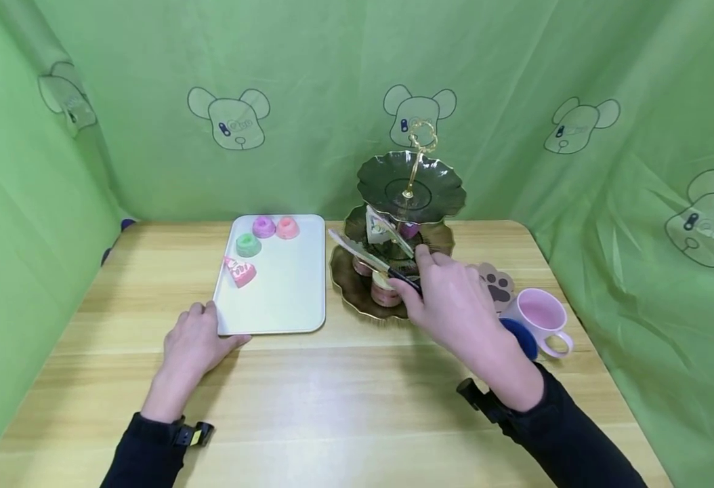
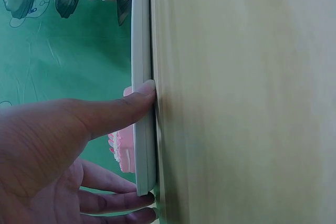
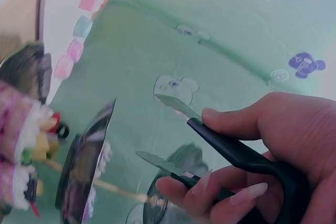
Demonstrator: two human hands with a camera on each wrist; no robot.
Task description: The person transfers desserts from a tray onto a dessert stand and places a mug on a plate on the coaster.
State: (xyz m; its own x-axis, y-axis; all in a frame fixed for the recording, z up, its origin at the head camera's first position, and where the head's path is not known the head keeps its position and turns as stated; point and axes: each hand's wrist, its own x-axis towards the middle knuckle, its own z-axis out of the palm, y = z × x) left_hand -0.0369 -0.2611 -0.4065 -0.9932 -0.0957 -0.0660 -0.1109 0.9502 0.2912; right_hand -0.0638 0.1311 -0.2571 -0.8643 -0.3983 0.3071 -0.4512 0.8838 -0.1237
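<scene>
My left hand (image 1: 194, 344) grips the near left corner of a white tray (image 1: 284, 291), thumb (image 2: 118, 113) against the front rim and fingers round the side. On the tray lie a pink cake slice (image 1: 240, 272) and purple (image 1: 263, 226), green (image 1: 248, 245) and pink (image 1: 286, 228) toy donuts. My right hand (image 1: 454, 298) holds black-handled tongs (image 3: 226, 148), their serrated arms spread apart with nothing between them. In the head view the tongs reach over the lower plates of a tiered stand (image 1: 381, 177). A triangular cake piece (image 1: 376, 230) and a round cake (image 1: 384, 291) sit there.
Right of the stand are a paw-print coaster (image 1: 497, 288), a pink mug (image 1: 540, 315) and a dark blue round thing (image 1: 520, 337), partly behind my right wrist. The stand's gold ring handle (image 1: 423, 135) rises above its top plate. Green curtains (image 1: 308, 102) enclose the wooden table (image 1: 314, 407).
</scene>
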